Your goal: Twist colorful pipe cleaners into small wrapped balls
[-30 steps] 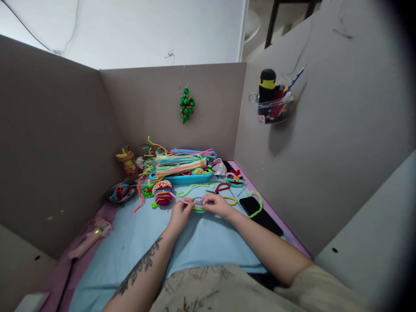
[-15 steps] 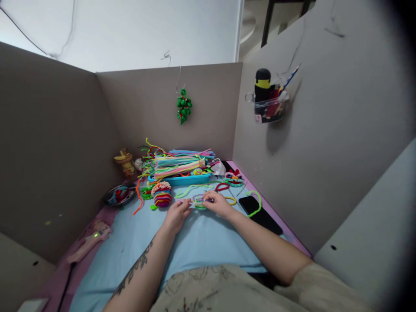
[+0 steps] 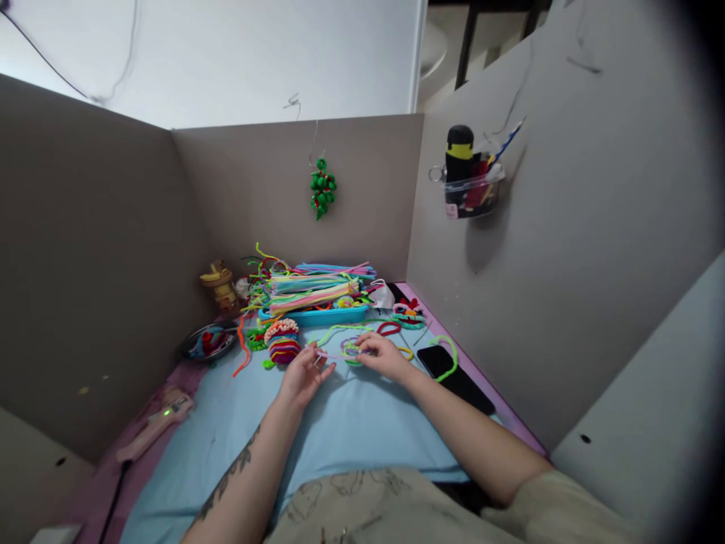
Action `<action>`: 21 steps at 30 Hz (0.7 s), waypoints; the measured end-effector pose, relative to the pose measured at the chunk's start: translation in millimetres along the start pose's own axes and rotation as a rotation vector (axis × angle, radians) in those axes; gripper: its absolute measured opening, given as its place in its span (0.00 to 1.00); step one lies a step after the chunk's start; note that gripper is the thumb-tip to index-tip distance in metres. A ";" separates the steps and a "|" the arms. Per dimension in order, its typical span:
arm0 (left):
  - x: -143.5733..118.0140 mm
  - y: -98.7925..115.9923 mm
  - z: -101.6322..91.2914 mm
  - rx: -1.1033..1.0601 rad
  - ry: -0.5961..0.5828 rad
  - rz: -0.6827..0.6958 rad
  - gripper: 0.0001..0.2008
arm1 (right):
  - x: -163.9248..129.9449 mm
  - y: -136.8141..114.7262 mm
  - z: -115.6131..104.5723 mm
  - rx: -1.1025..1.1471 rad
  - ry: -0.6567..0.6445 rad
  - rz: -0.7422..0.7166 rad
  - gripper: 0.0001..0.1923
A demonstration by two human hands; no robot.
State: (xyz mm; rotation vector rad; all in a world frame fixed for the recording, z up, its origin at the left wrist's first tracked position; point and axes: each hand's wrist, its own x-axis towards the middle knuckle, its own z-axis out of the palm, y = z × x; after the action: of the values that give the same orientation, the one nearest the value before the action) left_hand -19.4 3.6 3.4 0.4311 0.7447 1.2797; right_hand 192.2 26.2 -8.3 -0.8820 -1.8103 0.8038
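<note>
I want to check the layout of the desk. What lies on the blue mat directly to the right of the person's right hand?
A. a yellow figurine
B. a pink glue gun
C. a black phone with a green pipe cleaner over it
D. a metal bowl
C: the black phone lies just right of the right hand, with a green pipe cleaner curved over it; the glue gun, bowl and figurine are all on the left side.
</note>
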 end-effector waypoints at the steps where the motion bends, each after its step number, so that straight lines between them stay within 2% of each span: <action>1: -0.3 -1.1 0.6 0.020 0.007 -0.003 0.07 | -0.7 -0.6 1.2 -0.013 -0.003 -0.016 0.04; 7: 5.7 -9.2 -2.2 0.138 0.143 0.024 0.15 | -4.8 -4.8 6.3 -0.120 -0.023 -0.104 0.01; 10: 10.2 -10.7 -5.9 0.139 0.237 0.103 0.22 | -6.3 -7.0 7.4 -0.158 -0.043 -0.139 0.01; 12: 11.8 -10.8 -7.2 0.179 0.260 0.170 0.20 | -6.6 -7.3 7.8 -0.170 -0.040 -0.151 0.02; 16: 11.4 -12.0 -6.5 0.349 0.230 0.226 0.14 | -5.4 -5.2 7.4 -0.161 0.010 -0.138 0.01; 21: 8.3 -16.9 -7.1 0.622 0.103 0.243 0.13 | -3.4 -4.2 5.5 -0.134 0.029 -0.116 0.01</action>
State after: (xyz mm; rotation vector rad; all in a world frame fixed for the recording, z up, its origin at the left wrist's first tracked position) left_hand -11.7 6.5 -15.0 0.9863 1.2091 1.2840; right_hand 187.2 20.4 -8.3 -0.8600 -1.8880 0.5992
